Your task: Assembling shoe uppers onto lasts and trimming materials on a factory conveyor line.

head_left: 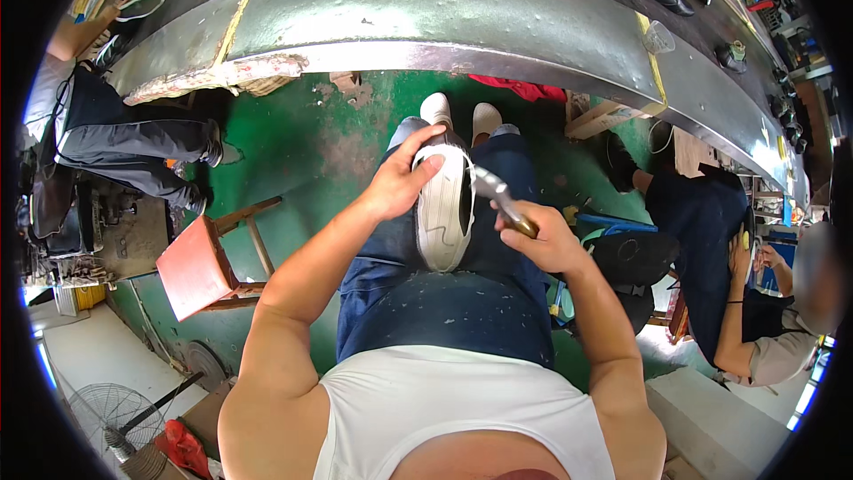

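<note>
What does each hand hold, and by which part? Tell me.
Left hand grips the white shoe by its toe end, sole up on the lap. Right hand holds a hammer by its handle.

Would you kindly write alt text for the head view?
A seated person's left hand steadies a white rubber-soled shoe on their lap, sole up, while the right hand holds a wooden-handled metal hammer against it. A red wooden stool stands left.

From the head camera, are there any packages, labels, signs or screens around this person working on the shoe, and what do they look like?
No clear label, sign or screen shows.
Cardboard box: bottom left on the floor by the fan, brown and open, with a red bag beside it.
Clear plastic cup or bag: on the curved grey conveyor table, upper right, see-through.
</note>
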Demonstrator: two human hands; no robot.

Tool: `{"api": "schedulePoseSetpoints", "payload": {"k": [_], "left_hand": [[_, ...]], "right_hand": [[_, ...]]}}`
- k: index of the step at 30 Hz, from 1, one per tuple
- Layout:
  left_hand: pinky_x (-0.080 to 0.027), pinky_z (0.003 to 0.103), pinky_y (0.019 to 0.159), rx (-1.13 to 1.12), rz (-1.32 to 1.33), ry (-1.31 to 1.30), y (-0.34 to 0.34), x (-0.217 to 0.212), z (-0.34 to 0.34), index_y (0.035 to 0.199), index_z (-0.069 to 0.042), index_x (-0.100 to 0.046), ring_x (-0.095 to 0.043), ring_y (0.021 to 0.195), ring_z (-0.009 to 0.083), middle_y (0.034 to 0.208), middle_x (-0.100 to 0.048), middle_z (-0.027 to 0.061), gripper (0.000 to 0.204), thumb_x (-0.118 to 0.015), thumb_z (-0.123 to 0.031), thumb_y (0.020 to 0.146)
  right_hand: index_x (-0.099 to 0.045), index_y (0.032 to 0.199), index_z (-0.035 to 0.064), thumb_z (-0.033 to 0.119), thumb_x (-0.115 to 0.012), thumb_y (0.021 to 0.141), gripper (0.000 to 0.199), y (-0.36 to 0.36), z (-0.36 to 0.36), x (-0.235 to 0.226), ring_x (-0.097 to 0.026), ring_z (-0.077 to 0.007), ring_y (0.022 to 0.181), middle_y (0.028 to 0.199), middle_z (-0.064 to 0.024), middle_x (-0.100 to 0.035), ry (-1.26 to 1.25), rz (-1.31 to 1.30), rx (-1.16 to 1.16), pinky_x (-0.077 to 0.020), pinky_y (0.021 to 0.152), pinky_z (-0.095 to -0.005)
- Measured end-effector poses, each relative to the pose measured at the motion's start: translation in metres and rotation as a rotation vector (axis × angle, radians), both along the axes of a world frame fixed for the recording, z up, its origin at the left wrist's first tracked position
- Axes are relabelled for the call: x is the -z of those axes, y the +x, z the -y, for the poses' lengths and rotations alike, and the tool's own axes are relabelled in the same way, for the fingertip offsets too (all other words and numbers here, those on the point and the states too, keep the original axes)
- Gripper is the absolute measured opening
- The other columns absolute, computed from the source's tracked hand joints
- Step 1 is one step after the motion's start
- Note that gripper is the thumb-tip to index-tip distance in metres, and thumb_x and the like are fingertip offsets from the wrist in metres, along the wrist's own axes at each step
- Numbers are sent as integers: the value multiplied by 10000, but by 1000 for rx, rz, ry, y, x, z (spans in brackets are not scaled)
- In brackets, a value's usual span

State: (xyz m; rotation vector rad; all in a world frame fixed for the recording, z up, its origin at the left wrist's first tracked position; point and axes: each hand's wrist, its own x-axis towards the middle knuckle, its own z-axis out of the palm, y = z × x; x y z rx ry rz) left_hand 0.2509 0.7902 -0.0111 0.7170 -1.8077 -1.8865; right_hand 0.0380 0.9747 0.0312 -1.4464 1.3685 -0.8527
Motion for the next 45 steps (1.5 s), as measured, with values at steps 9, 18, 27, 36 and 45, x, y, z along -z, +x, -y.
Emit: {"api": "schedulePoseSetpoints", "payload": {"k": [9, 18, 27, 36, 45], "left_hand": [[-367, 413, 1128, 108, 3, -515, 8, -48, -43, 1509, -35, -364, -431, 1365, 395, 1475, -392, 260, 639, -660, -109, 947], [-460, 379, 1007, 51, 154, -440, 14, -39, -44, 1463, -54, -436, -563, 1149, 339, 1226, -540, 189, 681, -759, -109, 866], [-366, 392, 1112, 81, 30, -206, -6, 4, 3, 1462, -49, -375, -461, 1307, 303, 1377, -467, 192, 598, -659, -217, 963], [-350, 361, 1127, 107, 43, 49, 4, -4, 15, 1494, -137, -386, -475, 1310, 244, 1388, -529, 145, 498, -478, -356, 1057], [-424, 327, 1063, 29, 30, 93, 3, 0, 11, 1450, -134, -442, -532, 1224, 181, 1325, -580, 96, 423, -542, -167, 1040]], "right_hand": [[-461, 1237, 15, 184, -475, 1042, 259, 36, 49, 35, -598, -193, 1069, 1325, -169, -608, -306, 535, 437, -468, 951, -342], [-507, 1208, 12, 266, -493, 1046, 302, 31, 58, 16, -670, -272, 933, 1056, -183, -670, -194, 80, 461, -507, 839, -382], [-584, 1142, -13, 302, -563, 1011, 342, 16, 52, -12, -708, -341, 869, 924, -227, -696, -42, -360, 535, -534, 779, -403], [-466, 1388, -30, 262, -576, 1029, 475, 48, 24, 14, -614, -219, 1146, 1311, -137, -599, 420, 583, 169, -514, 945, -371], [-483, 1354, -59, 231, -562, 1031, 441, 68, 24, 11, -610, -235, 1187, 1284, -142, -606, 423, 734, 246, -482, 1010, -377]]}}
